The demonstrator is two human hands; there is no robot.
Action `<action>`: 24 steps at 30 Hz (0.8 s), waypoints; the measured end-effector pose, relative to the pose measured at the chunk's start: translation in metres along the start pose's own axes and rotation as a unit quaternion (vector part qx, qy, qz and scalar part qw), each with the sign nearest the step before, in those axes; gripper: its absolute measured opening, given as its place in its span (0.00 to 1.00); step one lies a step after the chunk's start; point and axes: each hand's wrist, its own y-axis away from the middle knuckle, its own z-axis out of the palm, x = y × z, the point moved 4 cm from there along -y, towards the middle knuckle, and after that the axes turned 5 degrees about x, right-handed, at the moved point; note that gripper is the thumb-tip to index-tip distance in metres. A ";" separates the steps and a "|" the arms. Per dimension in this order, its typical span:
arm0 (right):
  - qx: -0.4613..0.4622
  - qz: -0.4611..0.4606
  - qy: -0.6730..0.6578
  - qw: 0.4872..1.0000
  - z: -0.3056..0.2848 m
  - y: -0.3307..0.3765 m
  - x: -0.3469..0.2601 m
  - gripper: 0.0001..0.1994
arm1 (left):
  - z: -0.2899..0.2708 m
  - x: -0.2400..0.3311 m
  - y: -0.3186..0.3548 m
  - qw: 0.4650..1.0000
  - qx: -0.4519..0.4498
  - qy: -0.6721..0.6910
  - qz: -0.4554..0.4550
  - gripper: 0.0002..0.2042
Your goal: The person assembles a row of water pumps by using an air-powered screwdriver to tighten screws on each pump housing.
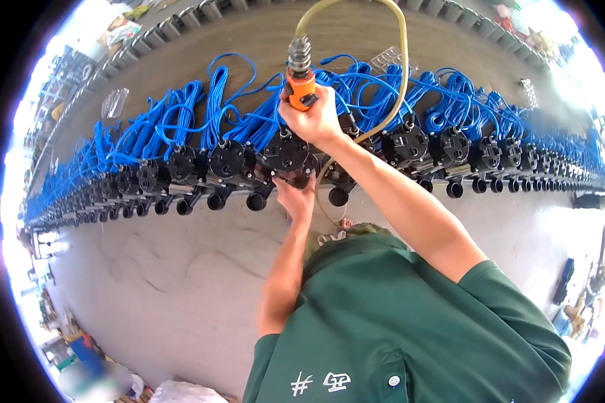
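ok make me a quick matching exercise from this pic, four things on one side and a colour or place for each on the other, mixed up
Things:
1. right hand
2. left hand
3. cables
4. hose

Descriptions:
A. blue, coiled behind the row of black units
B. gripping the orange tool
C. yellowish, looping up from the tool
D. low at the front of a black unit

Pairs: 1-B, 2-D, 3-A, 4-C

The orange tool stands upright over the row of black units.

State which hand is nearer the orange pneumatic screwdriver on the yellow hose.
Right. The right hand grips the orange pneumatic screwdriver; the left hand is lower, at the black valve body.
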 end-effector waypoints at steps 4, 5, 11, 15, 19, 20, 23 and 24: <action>0.006 0.025 -0.004 1.000 -0.004 0.002 -0.013 0.07 | -0.002 -0.002 -0.002 1.000 0.003 -0.007 0.012 0.33; 0.016 0.022 0.000 1.000 -0.008 0.004 -0.017 0.07 | -0.003 -0.002 0.000 1.000 -0.010 0.007 -0.004 0.34; -0.042 0.102 -0.128 0.986 -0.023 0.047 -0.040 0.10 | 0.002 -0.017 -0.001 0.998 -0.025 0.034 -0.043 0.36; -0.073 0.149 -0.167 0.972 -0.015 0.068 -0.026 0.10 | 0.003 -0.027 0.004 0.999 -0.021 0.027 -0.022 0.46; -0.126 0.140 -0.179 0.966 -0.009 0.078 -0.021 0.10 | 0.001 -0.027 0.001 0.996 -0.019 0.073 -0.046 0.50; -0.134 0.132 -0.159 0.969 -0.006 0.078 -0.024 0.10 | -0.001 -0.027 0.000 0.996 -0.031 0.074 -0.046 0.50; -0.136 0.138 -0.137 0.971 -0.005 0.075 -0.025 0.13 | -0.009 -0.022 -0.006 0.996 -0.044 0.057 -0.044 0.51; -0.139 0.137 -0.123 0.973 -0.003 0.071 -0.030 0.14 | -0.009 -0.026 -0.003 0.995 -0.045 0.069 -0.050 0.51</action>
